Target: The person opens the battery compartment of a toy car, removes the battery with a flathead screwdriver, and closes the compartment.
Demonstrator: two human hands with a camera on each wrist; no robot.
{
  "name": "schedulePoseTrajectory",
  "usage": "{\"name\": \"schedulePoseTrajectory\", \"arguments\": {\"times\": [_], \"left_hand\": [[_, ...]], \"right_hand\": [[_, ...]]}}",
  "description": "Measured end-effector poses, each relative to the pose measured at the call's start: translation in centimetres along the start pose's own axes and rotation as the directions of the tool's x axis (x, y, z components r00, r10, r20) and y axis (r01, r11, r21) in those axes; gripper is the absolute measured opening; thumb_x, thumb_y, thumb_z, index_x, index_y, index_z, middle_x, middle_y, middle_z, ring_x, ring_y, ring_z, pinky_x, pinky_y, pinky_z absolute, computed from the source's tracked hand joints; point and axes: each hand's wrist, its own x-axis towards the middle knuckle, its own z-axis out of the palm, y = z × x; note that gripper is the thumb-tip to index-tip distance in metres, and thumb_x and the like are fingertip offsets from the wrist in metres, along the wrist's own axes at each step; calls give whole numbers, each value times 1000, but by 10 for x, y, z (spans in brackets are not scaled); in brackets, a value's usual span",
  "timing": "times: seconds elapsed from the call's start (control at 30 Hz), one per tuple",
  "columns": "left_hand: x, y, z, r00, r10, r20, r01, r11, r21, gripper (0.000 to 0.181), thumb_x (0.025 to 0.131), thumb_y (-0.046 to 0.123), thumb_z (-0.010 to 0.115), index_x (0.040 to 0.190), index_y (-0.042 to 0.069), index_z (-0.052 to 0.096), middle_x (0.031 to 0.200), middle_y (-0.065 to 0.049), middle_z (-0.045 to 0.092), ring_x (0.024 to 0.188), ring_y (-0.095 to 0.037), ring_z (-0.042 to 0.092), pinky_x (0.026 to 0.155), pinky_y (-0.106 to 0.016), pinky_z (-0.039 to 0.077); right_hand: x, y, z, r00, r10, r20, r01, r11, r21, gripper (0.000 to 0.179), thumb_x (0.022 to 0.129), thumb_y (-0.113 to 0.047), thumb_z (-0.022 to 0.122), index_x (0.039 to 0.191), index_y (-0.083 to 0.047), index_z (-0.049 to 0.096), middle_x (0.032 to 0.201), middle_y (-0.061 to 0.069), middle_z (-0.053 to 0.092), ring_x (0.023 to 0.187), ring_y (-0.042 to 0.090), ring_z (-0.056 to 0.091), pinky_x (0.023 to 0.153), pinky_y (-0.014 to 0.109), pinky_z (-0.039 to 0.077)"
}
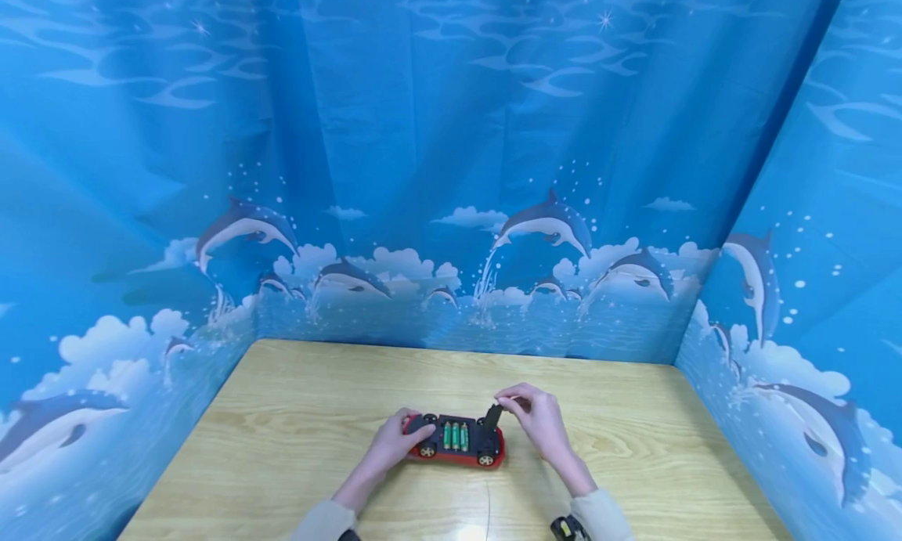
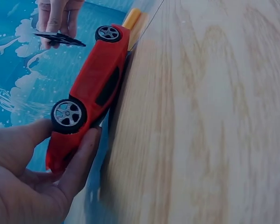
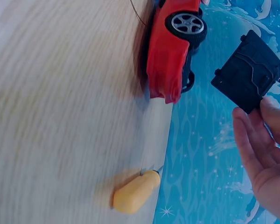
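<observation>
A red toy car [image 1: 454, 459] lies wheels up on the table, and green batteries [image 1: 455, 436] sit side by side in the bay of its black underside. My left hand [image 1: 397, 439] grips one end of the car, with the thumb over the underside; the left wrist view shows this hand [image 2: 46, 172] pinching that end. Above the car's other end, my right hand [image 1: 539, 420] pinches a black battery cover [image 3: 249, 70] between thumb and fingers. The cover is tilted up, apart from the battery bay. In the right wrist view its ribbed face shows.
A yellow-handled screwdriver [image 3: 136, 192] lies on the wooden table [image 1: 317, 392] near the car's end on the right; the right arm mostly hides it in the head view. Blue dolphin-print curtains [image 1: 423, 212] enclose the table's back and sides.
</observation>
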Motion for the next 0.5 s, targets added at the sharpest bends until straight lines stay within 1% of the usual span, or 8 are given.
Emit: {"name": "schedulePoseTrajectory", "arguments": {"times": [0.07,0.17,0.23,0.33,0.43,0.5], "left_hand": [[0,1,-1,1000,12,-14,-11,999,32,52,90,29,77,127,-4,60,114,-22,67,101,-30,67,90,-48,58],[-1,4,-3,999,35,-31,-32,996,88,51,88,27,79,125,-4,62,114,-22,68,103,-33,66,94,-52,55],[-2,5,-5,999,37,-35,-33,993,113,51,87,27,80,125,-3,64,116,-23,68,106,-35,65,96,-54,54],[-2,6,-7,999,41,-36,-36,991,129,50,86,27,81,125,0,65,119,-24,67,108,-37,64,96,-56,53],[-2,6,-9,998,48,-35,-43,991,130,49,85,27,82,125,3,66,122,-26,66,110,-39,64,96,-57,53],[-2,5,-9,998,58,-33,-53,990,130,48,85,26,82,125,4,67,122,-26,66,109,-39,64,95,-56,53]], "right_hand": [[1,1,-2,1000,19,-4,-19,1000,0,10,86,-5,77,93,-12,79,88,3,77,74,12,73,68,20,59],[1,3,-5,1000,28,-15,-28,1000,-12,7,87,-5,77,92,-10,79,87,5,77,71,16,73,62,20,58],[1,5,-8,999,35,-23,-36,999,-28,6,87,-6,77,92,-8,79,86,6,77,69,18,73,60,20,57],[2,7,-12,997,73,-23,-74,996,-54,4,88,-8,77,92,-8,78,86,7,77,69,17,72,59,20,56],[3,10,-15,994,106,-17,-107,992,-74,5,88,-9,77,93,-7,78,88,7,77,70,14,71,62,21,57],[3,11,-17,992,123,-11,-124,989,-84,5,88,-10,77,93,-8,78,88,7,77,70,16,72,63,21,57]]}}
